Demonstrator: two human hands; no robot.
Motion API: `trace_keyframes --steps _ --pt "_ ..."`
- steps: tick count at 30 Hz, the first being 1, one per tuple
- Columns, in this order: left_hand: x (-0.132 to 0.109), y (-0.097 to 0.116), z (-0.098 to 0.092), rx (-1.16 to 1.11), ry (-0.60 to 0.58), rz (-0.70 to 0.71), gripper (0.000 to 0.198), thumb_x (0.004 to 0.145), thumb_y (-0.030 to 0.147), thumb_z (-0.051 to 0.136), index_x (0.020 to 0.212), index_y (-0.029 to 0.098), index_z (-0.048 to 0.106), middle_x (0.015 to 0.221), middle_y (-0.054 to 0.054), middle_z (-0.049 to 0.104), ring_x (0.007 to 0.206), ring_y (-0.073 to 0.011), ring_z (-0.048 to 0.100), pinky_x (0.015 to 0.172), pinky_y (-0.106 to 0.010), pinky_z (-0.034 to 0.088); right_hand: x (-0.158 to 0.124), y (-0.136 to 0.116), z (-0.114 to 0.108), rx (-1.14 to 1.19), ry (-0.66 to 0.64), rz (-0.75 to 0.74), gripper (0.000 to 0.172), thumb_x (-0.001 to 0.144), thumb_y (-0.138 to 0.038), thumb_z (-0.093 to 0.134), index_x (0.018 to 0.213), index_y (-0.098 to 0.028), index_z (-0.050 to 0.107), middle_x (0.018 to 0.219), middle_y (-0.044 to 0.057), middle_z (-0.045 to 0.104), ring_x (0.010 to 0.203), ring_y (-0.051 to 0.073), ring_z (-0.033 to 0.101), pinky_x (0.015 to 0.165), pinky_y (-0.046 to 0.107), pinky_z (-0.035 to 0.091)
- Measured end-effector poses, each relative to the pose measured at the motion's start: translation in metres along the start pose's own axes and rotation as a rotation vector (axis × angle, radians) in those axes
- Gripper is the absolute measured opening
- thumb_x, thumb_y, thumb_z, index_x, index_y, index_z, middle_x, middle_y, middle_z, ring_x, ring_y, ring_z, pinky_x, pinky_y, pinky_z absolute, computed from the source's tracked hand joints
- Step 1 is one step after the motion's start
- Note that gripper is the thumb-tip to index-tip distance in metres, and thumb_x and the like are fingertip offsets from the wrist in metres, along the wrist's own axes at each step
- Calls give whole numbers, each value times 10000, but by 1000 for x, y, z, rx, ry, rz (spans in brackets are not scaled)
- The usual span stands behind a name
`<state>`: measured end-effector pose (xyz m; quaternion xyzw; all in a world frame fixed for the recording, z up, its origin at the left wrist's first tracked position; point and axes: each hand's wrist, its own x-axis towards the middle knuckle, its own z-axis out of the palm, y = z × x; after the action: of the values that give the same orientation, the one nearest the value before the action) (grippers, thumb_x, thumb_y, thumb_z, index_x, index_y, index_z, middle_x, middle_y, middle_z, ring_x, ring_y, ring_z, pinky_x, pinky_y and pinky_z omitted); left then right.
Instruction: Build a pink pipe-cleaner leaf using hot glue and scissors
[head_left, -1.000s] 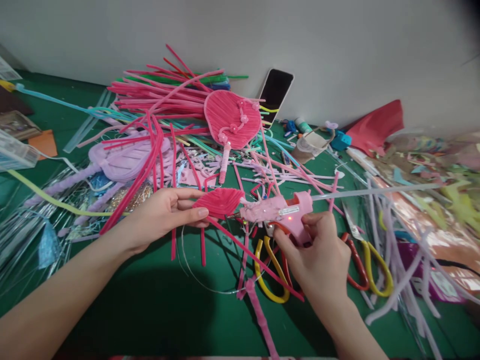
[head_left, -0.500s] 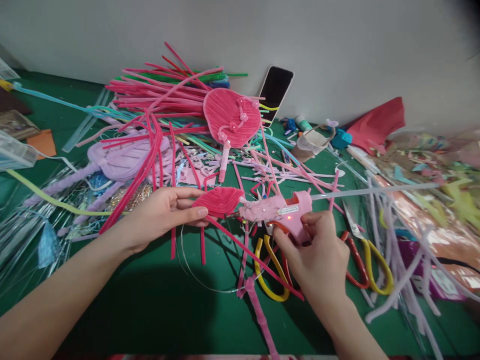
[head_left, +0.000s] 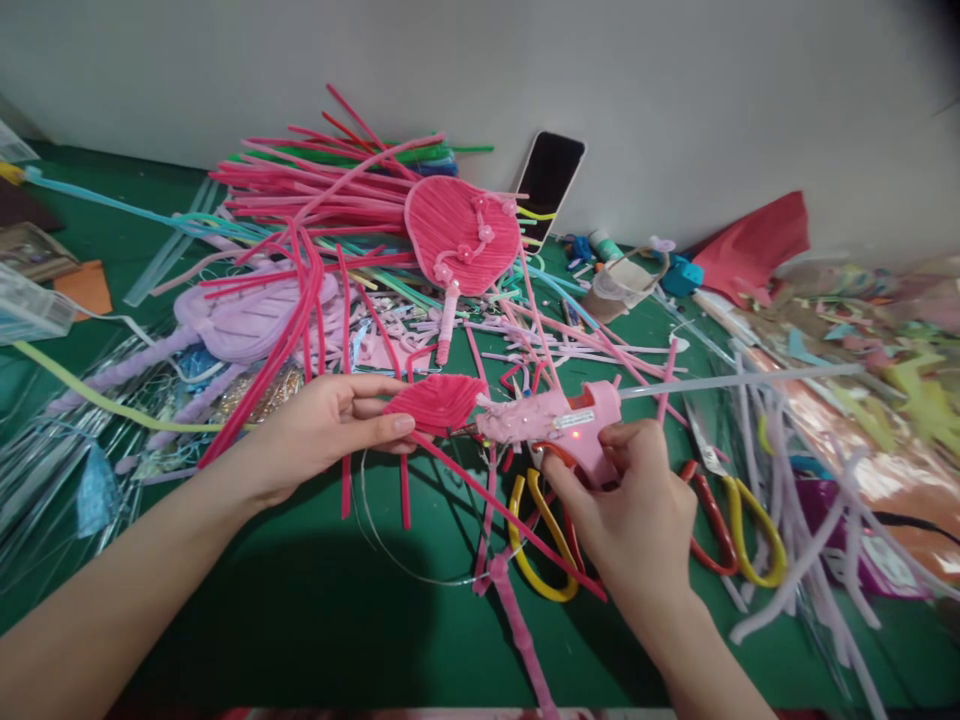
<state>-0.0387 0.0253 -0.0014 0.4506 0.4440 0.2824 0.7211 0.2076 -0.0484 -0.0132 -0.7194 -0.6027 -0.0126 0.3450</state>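
Between the thumb and fingers of my left hand (head_left: 337, 430) is a leaf-shaped piece of dark pink pipe cleaners (head_left: 437, 403). A long loose pipe cleaner end (head_left: 510, 508) trails from it toward the lower right. My right hand (head_left: 630, 510) is wrapped round the handle of a pink glue gun (head_left: 559, 420), with a finger at its orange trigger. Its nozzle reaches the right underside of the leaf-shaped piece; whether they touch I cannot tell. A clear glue stick (head_left: 742, 382) sticks out of the gun's back, and a small light glows on its side.
Scissors with yellow and red handles (head_left: 754, 530) lie right of my right hand; another yellow-handled pair (head_left: 536, 560) lies beneath it. Behind are a pink fan-shaped piece with beads (head_left: 457, 235), pink pipe cleaners (head_left: 300, 190), a lilac piece (head_left: 240, 315) and a phone (head_left: 551, 175) against the wall.
The glue gun and my right hand have shifted very slightly left. My left hand keeps the leaf-shaped piece in nearly the same place.
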Motion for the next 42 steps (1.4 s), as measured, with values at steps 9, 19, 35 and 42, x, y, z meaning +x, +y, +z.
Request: trace_keyframes --steps 9,19,35,42 --pt "-2 3 1 48 59 -29 407 666 327 873 1023 178 748 838 -38 816 775 -207 775 774 -262 637 4 8 -8 -67 -16 48 339 682 -442 653 815 -257 402 570 -75 491 419 130 472 449 241 362" --pt "0 -1 -1 31 45 -4 346 743 333 824 1040 186 724 857 -23 817 814 -185 775 764 -223 629 56 61 -14 -542 -244 22 404 848 -531 562 890 -129 574 697 105 620 669 277 612 584 339 416" --pt "-1 -1 -1 70 54 -3 396 743 389 813 1069 183 725 920 -64 813 913 -254 764 861 -325 622 -4 -12 -13 12 -377 -741 355 905 -35 477 1206 -153 621 969 98 681 837 202 647 718 337 551" --pt "-3 1 -1 44 -5 13 318 810 367 762 1067 182 731 1018 -80 799 942 -241 757 853 -288 615 15 -12 -25 -53 -327 -770 412 887 5 420 1168 -166 669 998 119 654 854 185 650 678 278 550"
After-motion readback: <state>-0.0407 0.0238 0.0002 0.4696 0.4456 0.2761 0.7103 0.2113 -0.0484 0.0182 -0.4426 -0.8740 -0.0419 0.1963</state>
